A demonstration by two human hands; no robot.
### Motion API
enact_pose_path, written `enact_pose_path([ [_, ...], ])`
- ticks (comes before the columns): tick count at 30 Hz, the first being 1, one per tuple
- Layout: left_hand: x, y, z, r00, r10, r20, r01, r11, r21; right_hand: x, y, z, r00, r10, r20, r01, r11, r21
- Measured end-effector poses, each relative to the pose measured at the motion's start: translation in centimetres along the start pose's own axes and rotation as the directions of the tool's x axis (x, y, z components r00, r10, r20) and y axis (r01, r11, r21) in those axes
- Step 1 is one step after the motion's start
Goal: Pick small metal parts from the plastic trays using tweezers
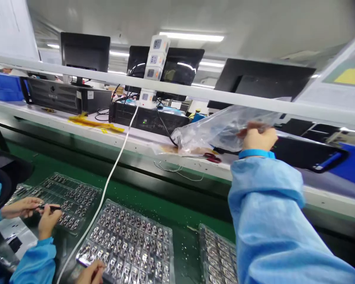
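My right hand, below a blue wristband and sleeve, reaches up to the shelf. Its fingers are closed on a clear plastic bag, which drapes leftward over the shelf; the fingertips are blurred. At the bottom edge, my left hand is only partly in view. Its thumb and fingers come together beside the near edge of a clear tray filled with rows of small electronic parts. Whatever those fingers pinch is too small to make out. A second parts tray lies partly behind my right sleeve.
Red-handled scissors lie on the shelf near the bag. A white cable hangs from a tower socket across the green bench. On the left, a co-worker's hands hold a small dark piece over another tray. Monitors stand behind the rail.
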State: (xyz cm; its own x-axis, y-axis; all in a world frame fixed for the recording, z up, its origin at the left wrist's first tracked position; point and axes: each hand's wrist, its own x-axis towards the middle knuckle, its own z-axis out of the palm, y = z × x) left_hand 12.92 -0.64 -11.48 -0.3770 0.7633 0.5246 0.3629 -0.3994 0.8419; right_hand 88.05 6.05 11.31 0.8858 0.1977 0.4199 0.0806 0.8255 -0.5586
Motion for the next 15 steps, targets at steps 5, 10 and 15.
enact_pose_path([
  [5,-5.9,7.3,6.6,0.899,-0.043,0.436,0.11,0.985,-0.129,-1.8,-1.5,0.0,0.986,-0.162,0.037,0.146,0.952,0.268],
  [10,-16.6,12.3,21.7,0.599,-0.063,0.798,0.295,0.944,-0.147,-5.4,-3.4,0.1,0.991,-0.06,0.116,0.006,0.909,0.418],
  [15,-16.8,15.0,26.1,0.561,0.013,0.828,0.36,0.897,-0.258,-12.4,-6.4,-1.9,0.951,-0.245,0.189,0.16,0.911,0.381],
])
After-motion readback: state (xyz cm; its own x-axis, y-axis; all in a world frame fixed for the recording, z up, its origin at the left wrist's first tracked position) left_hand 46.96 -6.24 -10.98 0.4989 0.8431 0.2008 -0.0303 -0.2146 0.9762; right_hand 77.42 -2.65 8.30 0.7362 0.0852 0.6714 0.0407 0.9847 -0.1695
